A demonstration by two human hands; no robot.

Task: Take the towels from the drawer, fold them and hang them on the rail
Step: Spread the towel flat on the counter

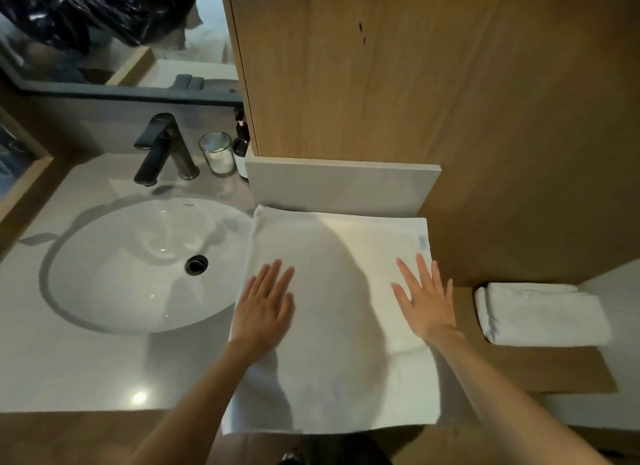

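While both palms are pressed down on it, a white towel is seen spread flat on the worktop, just right of the sink; its left edge reaches the basin rim and its near edge is draped over the worktop front; a small label is shown at its far right corner; the left hand is laid open on the towel's left part, fingers straight and close together; the right hand is laid open near the towel's right edge, fingers straight and slightly fanned; nothing is gripped by either hand; a second towel, white and folded, is placed on a lower wooden surface to the right, apart from the spread one; whether that surface is the drawer cannot be told; a dark tap, a glass and a dark bottle are stood behind the sink; a wooden cabinet is set behind the towel.
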